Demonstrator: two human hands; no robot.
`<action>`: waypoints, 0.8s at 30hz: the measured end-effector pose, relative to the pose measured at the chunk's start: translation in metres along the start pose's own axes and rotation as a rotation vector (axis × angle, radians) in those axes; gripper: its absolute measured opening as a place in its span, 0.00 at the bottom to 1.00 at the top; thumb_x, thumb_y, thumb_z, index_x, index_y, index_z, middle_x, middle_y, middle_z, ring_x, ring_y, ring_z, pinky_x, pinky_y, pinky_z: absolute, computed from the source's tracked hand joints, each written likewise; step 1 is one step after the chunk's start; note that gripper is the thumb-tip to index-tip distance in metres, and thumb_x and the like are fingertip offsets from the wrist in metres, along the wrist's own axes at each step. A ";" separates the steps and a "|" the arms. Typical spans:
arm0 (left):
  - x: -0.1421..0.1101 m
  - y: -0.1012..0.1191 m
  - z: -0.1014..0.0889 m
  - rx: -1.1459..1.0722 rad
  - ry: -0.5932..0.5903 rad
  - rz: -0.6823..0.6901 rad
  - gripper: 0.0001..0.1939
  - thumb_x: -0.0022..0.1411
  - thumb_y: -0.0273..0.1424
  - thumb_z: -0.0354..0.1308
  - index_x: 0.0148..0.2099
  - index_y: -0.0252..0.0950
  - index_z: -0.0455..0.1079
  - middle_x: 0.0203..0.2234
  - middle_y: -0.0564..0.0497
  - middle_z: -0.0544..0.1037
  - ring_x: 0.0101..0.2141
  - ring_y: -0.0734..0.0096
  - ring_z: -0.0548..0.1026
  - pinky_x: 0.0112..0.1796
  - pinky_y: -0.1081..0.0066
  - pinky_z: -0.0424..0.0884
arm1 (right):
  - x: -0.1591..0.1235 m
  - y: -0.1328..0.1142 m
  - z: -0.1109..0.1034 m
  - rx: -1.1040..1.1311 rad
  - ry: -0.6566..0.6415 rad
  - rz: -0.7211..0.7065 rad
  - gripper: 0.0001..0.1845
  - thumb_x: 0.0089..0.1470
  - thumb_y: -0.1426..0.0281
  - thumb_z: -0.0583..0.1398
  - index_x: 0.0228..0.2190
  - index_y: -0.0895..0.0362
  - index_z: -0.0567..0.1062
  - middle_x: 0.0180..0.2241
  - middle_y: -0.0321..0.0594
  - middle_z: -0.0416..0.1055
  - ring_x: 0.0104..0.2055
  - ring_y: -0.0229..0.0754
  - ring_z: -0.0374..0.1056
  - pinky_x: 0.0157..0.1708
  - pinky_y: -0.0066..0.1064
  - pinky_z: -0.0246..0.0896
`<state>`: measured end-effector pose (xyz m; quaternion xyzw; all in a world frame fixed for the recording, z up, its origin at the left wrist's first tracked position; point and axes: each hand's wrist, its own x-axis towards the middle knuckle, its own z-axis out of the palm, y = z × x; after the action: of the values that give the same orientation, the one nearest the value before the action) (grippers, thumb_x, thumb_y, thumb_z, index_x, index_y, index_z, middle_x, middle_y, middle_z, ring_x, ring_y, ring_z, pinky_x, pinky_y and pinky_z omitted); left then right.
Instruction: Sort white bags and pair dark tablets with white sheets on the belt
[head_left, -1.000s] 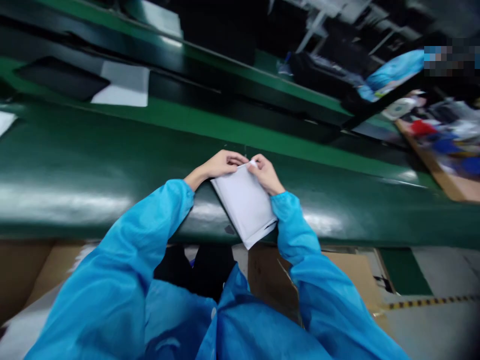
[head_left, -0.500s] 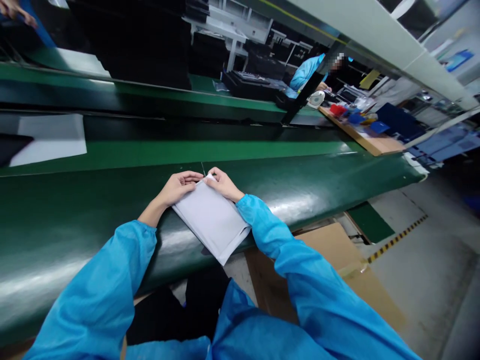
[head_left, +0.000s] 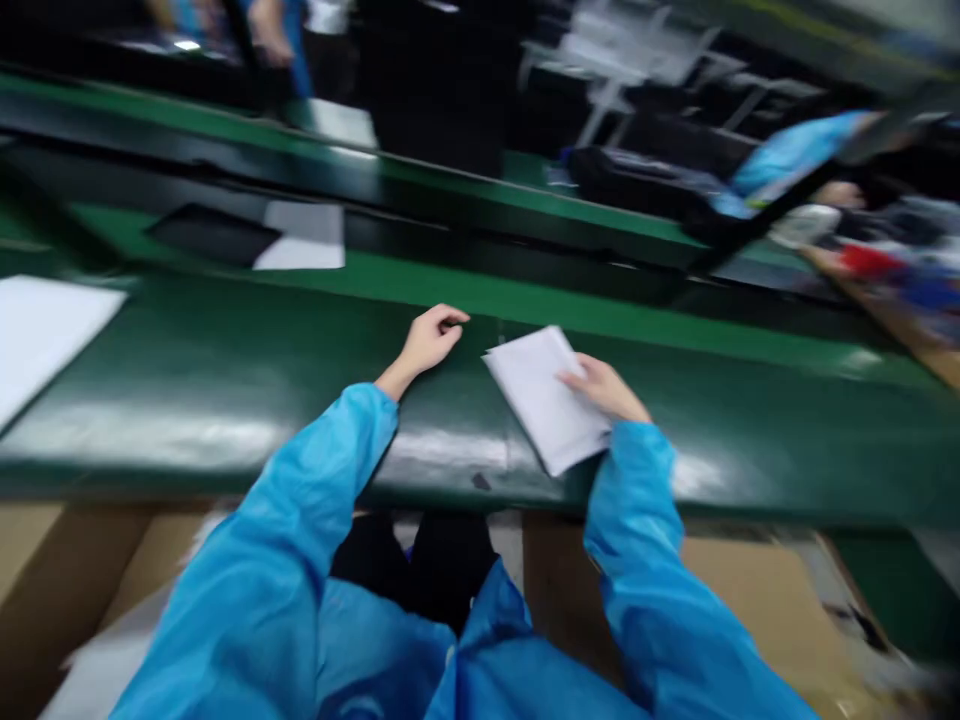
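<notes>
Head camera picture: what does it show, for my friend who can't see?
The person's right hand grips a flat white rectangular packet over a shiny dark-green work surface. The left hand is loosely curled beside the packet, not touching it. Farther back, a flat black sheet overlaps a flat white sheet.

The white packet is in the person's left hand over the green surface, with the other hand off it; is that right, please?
Not quite: the head view shows the white packet in the right hand over the green surface, with the left hand off it.
</notes>
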<state>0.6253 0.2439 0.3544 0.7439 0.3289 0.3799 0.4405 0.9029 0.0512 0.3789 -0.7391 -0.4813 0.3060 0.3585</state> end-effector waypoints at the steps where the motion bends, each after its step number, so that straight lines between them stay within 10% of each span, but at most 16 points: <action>1: 0.006 -0.009 -0.013 0.117 0.016 0.033 0.11 0.57 0.25 0.57 0.41 0.35 0.78 0.43 0.44 0.81 0.48 0.59 0.77 0.56 0.58 0.72 | -0.003 0.013 -0.006 -0.081 0.121 0.016 0.30 0.43 0.45 0.66 0.40 0.55 0.79 0.40 0.50 0.82 0.42 0.57 0.77 0.43 0.50 0.74; 5: 0.020 -0.054 -0.085 0.431 0.256 -0.046 0.13 0.54 0.19 0.57 0.41 0.35 0.75 0.48 0.38 0.77 0.55 0.48 0.70 0.61 0.49 0.64 | -0.018 0.059 -0.028 -0.436 0.520 0.066 0.28 0.49 0.46 0.57 0.39 0.51 0.82 0.38 0.59 0.81 0.50 0.73 0.76 0.47 0.62 0.69; 10: 0.023 -0.091 -0.157 0.460 0.552 -0.161 0.13 0.55 0.23 0.62 0.43 0.38 0.72 0.51 0.36 0.72 0.62 0.37 0.61 0.59 0.43 0.60 | -0.044 0.071 -0.040 -0.587 0.717 0.119 0.21 0.51 0.50 0.57 0.39 0.42 0.85 0.30 0.62 0.73 0.49 0.81 0.74 0.39 0.68 0.60; 15: 0.031 -0.107 -0.210 0.352 0.663 -0.247 0.13 0.58 0.33 0.68 0.44 0.37 0.72 0.53 0.39 0.72 0.68 0.51 0.48 0.61 0.53 0.48 | -0.047 0.033 0.012 -0.616 0.985 -0.219 0.17 0.55 0.61 0.58 0.42 0.47 0.82 0.39 0.63 0.73 0.52 0.80 0.70 0.49 0.77 0.59; 20: 0.040 -0.121 -0.240 0.274 0.657 -0.289 0.21 0.57 0.48 0.69 0.40 0.37 0.71 0.49 0.41 0.75 0.69 0.64 0.36 0.58 0.61 0.42 | -0.059 -0.032 0.127 -0.439 0.160 -0.777 0.11 0.61 0.73 0.58 0.39 0.46 0.79 0.39 0.47 0.77 0.44 0.57 0.75 0.43 0.55 0.72; 24: 0.047 -0.119 -0.241 0.269 0.691 -0.351 0.23 0.57 0.53 0.70 0.38 0.39 0.71 0.49 0.43 0.74 0.67 0.60 0.41 0.59 0.61 0.42 | -0.049 -0.070 0.178 -0.276 -0.257 -0.821 0.14 0.63 0.75 0.57 0.39 0.46 0.80 0.39 0.43 0.79 0.42 0.51 0.76 0.40 0.47 0.73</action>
<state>0.4238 0.4272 0.3381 0.5560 0.6261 0.4803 0.2611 0.7097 0.0667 0.3429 -0.4837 -0.8116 0.1606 0.2855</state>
